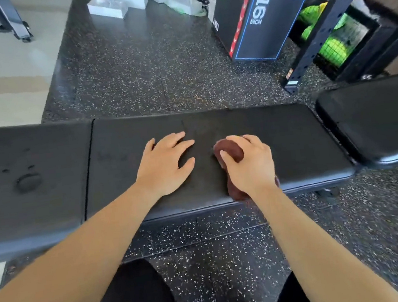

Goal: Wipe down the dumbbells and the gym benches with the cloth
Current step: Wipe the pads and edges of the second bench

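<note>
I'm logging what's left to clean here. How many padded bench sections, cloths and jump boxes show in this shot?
Padded bench sections: 3, at left, middle and right
Cloths: 1, brown, gripped by the right hand
Jump boxes: 1
Total: 5
</note>
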`<state>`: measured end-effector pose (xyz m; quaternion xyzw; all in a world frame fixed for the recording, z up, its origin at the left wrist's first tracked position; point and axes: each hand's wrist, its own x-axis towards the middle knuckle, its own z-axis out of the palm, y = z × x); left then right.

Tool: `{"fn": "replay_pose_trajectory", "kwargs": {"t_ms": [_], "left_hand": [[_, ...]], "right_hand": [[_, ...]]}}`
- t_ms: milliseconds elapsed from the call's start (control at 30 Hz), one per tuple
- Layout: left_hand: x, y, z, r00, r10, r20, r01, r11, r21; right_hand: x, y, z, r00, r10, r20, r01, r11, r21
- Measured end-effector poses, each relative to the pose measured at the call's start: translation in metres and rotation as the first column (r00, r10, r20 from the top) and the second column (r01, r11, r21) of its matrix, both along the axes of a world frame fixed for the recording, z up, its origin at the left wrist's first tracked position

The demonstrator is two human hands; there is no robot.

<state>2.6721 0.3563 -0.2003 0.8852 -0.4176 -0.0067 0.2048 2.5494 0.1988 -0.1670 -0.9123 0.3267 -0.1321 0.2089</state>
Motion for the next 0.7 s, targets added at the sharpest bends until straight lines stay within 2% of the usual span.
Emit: {"fn": "replay_pose_trajectory", "kwargs": {"t_ms": [233, 400, 500, 567, 700], "left_hand": [[0.0, -0.003, -0.002, 0.999, 0.033, 0.019, -0.031, 0.997, -0.073], [-0.003, 0.004, 0.002, 1.0, -0.014, -0.005, 0.014, 0.998, -0.056], [-0.004, 0.027, 0.008, 0.999, -0.044, 0.013, 0.044, 0.999, 0.025], [-0.004, 0.045, 0.008, 0.999, 0.004, 0.046, -0.008, 0.998, 0.069], [-0.007, 0.053, 0.005, 0.988, 0.153, 0.021, -0.153, 0.988, -0.002]], "right_hand": [[-0.011, 0.016, 0.003, 1.0, -0.021, 0.009, 0.021, 1.0, -0.001], [-0.038, 0.06, -0.011, 0.993, 0.075, 0.094, -0.068, 0.995, -0.071], [-0.033, 0.066, -0.011, 0.993, 0.08, 0.089, -0.073, 0.994, -0.077], [-0.019, 0.059, -0.009, 0.994, 0.082, 0.068, -0.08, 0.996, -0.037], [0.033, 0.04, 0.002, 0.992, 0.126, 0.028, -0.127, 0.99, 0.055]]}}
